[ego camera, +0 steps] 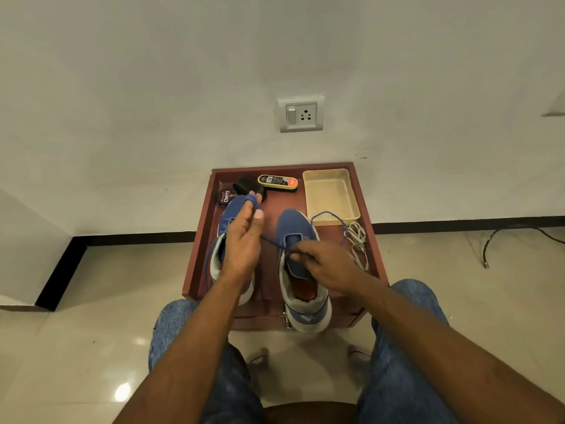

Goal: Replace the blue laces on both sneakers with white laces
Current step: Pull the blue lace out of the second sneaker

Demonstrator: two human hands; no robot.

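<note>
Both forearms reach over the tabletop point(374, 264): right grip point(318, 261) pinches blue lace point(276, 244) above the right sneaker point(298, 240); left grip point(244, 237) holds it bunched. White laces point(357, 240) lie right of the right grip.

1. Ahead of me stands a plain off-white wall point(153, 87), evenly lit.
2. Set into it I see a grey switch-and-socket plate point(301, 113), one rocker switch on its left and a round-pin socket on its right.
3. A black skirting strip point(134, 237) runs along the foot of the wall and turns toward me at the left corner.
4. The floor point(91, 347) is glossy cream tile; a bright lamp glare point(123, 392) shows low on my left.
5. A reddish-brown low table point(375, 255) with a raised rim sits against the wall.
6. At far right a dark cable point(501, 237) trails across the tiles.
</note>
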